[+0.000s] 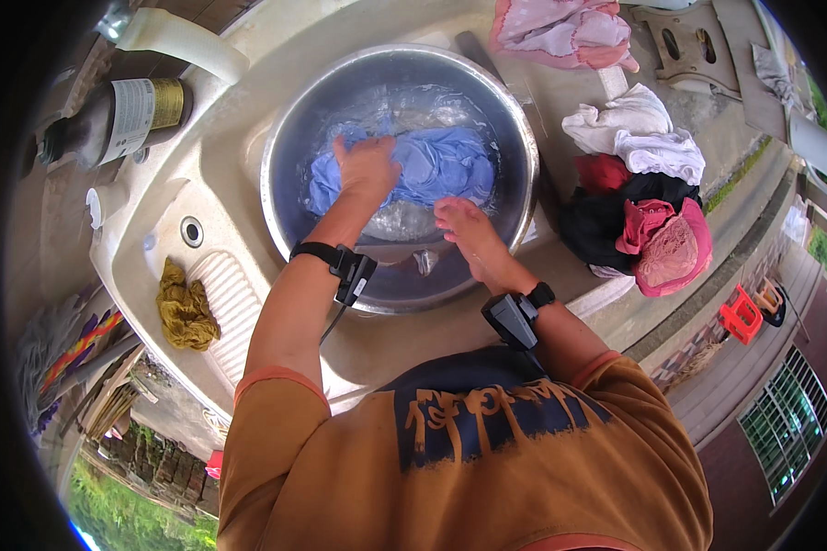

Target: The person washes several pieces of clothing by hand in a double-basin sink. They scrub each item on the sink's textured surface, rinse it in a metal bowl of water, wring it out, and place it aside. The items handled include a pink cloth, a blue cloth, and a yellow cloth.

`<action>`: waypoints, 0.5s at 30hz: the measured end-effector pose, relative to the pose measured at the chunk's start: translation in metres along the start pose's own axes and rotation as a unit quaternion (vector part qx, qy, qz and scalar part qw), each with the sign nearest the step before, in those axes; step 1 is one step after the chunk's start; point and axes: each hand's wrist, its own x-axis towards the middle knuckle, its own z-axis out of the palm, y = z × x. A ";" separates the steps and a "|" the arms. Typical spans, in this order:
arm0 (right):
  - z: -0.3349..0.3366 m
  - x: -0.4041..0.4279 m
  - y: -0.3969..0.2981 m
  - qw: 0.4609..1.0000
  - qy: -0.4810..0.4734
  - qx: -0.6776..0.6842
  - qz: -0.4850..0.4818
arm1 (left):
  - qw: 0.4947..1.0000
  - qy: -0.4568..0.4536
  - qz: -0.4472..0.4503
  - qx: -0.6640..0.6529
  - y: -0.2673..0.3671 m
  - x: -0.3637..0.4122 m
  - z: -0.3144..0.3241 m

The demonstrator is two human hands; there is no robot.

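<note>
A round metal basin (400, 275) with water in it stands in front of me. A blue garment (444, 162) lies wet and bunched across the water. My left hand (369, 165) is on the left part of the blue cloth; its fingers point down and are partly hidden, so its grip cannot be made out. At the cloth's lower right edge is my right hand (465, 224), its fingers bent and somewhat apart, with nothing seen in them. Both wrists wear black straps with small devices.
Left of the basin, a sink with a ribbed washboard (229, 303) holds a mustard cloth (185, 306). A large pump-less bottle (120, 120) is at the upper left. On the right lie white cloths (634, 131), black cloth (593, 220) and a pink bra (672, 248); pink cloth (565, 31) lies above.
</note>
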 end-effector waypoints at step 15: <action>0.016 -0.032 -0.032 0.923 -0.211 0.290 0.136 | 0.818 -0.183 0.126 -0.530 0.094 -0.151 -0.190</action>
